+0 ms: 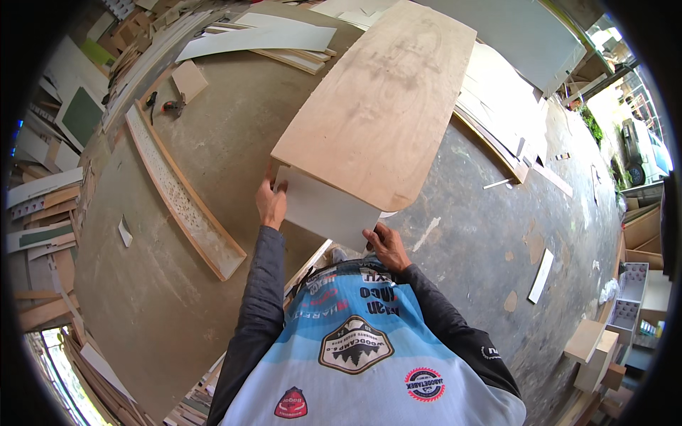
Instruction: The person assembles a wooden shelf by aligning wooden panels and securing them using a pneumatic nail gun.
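A long plywood panel (376, 106) stretches away in front of me, its near edge slightly raised over a white panel (323, 206). That white panel sticks out from underneath toward my body; whether the two are joined I cannot tell. My left hand (271, 204) grips the white panel's left edge, thumb on top, close to the plywood's near left corner. At the near right corner, my right hand (388, 247) is closed on the same white panel, its fingertips partly hidden.
On the left of the concrete floor lie a long shallow wooden tray (177, 188), a cordless drill (173, 106) and a small wood piece (190, 80). White boards (263, 41) are stacked beyond. More sheets (497, 106) lie to the right, with a white strip (541, 275) nearer.
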`<state>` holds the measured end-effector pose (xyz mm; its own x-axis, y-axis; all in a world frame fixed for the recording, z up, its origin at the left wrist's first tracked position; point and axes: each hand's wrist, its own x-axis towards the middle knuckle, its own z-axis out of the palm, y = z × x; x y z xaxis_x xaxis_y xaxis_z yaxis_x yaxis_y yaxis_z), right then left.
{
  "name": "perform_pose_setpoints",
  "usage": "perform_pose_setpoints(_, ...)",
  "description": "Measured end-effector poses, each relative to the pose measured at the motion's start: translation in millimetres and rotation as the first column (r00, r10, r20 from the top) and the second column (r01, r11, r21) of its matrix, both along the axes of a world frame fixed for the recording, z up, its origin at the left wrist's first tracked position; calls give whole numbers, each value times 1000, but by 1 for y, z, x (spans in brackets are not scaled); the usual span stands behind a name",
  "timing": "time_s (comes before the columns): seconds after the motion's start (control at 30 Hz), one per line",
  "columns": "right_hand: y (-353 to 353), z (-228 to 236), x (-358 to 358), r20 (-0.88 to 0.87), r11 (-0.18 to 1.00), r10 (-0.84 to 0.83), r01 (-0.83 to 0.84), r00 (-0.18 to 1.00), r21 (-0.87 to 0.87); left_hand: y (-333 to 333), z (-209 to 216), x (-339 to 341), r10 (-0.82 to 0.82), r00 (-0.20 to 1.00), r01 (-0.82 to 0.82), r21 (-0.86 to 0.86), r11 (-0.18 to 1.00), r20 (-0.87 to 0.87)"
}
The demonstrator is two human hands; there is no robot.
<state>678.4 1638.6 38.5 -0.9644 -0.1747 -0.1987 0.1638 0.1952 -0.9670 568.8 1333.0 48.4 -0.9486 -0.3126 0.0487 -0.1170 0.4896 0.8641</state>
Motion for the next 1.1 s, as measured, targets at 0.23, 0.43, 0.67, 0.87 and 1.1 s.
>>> perform_pose_setpoints(0.23, 7, 16, -7, 657, 622, -2, 515, 754, -589, -35, 45, 1, -379, 906, 281, 403, 871, 187)
perform_pose_setpoints(0.43, -7, 24, -22, 764, 420, 193, 651, 616, -632, -30, 60, -18, -342, 939, 308, 560, 769, -48)
perform_pose_setpoints(0.67, -2, 7, -39, 740, 276, 293, 687, 606, -672, -6, 37, -17, -140, 984, 177, 553, 814, -108)
perform_pose_setpoints(0.87, -2, 10, -39, 755, 244, 333, 722, 564, -647, -11, 19, -17, -98, 978, 178, 485, 856, -186)
perform_pose_setpoints(1.1, 3, 15, -40, 770, 222, 381, 757, 512, -614, -3, 8, -17, 5, 978, 124, 600, 790, -208)
